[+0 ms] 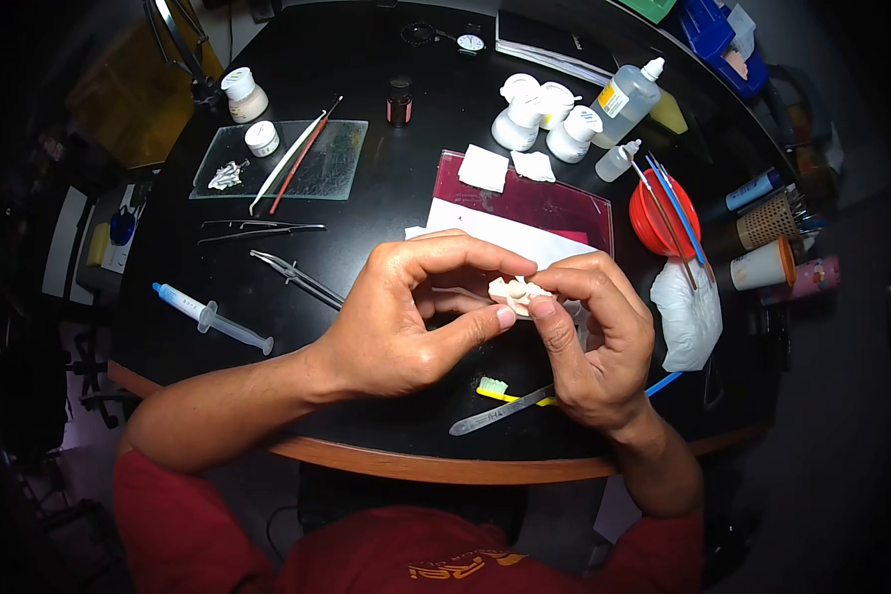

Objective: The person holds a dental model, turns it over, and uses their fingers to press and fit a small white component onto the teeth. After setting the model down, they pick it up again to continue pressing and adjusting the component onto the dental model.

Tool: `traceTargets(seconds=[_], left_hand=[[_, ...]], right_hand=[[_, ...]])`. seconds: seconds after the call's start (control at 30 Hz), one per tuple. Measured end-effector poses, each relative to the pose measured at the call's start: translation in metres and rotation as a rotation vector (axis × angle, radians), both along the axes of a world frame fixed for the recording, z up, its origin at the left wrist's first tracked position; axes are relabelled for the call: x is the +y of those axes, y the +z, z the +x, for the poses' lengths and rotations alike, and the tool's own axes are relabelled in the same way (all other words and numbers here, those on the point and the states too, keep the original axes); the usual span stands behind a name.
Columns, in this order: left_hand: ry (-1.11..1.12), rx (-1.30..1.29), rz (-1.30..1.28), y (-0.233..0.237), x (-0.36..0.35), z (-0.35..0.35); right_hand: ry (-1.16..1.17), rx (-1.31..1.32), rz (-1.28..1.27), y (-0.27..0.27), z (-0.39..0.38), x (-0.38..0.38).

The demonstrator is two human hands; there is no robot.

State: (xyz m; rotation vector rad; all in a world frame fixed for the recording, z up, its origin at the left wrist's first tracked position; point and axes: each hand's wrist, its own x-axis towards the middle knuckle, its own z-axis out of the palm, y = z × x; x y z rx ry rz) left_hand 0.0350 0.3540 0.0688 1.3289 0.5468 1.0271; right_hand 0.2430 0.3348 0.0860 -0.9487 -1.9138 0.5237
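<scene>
Pinching a small white dental cast [518,292] btwn fingertips of left hand [406,317] & right hand [594,337], just over the counter [386,158]. Looks mid-job: cast not set down, metal knife [495,414] idle just below right hand.

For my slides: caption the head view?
Over a black round table, left hand and right hand pinch a small cream-white moulded piece.

A cream dental cast [518,292], a red bowl [653,223], a black table [386,178], a yellow toothbrush [500,393].

glossy black table [416,168], matt plaster-like cast [517,290], shiny metal tweezers [297,279]
</scene>
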Motion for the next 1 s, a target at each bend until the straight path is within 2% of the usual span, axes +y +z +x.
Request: traceTargets(seconds=[0.47, 0.7, 1.0], left_hand=[[0.041, 0.049, 0.008, 0.0017, -0.0012, -0.0006], [0.053, 0.065, 0.019, 0.0010, -0.0007, -0.0003], [0.077, 0.075, 0.031, -0.0003, -0.0013, 0.0006]], right_hand=[[0.024, 0.140, -0.083, -0.0047, -0.0016, -0.0030], [0.014, 0.010, 0.060, -0.0001, -0.0010, -0.0001], [-0.003, -0.005, 0.054, 0.0012, -0.0008, -0.0018]])
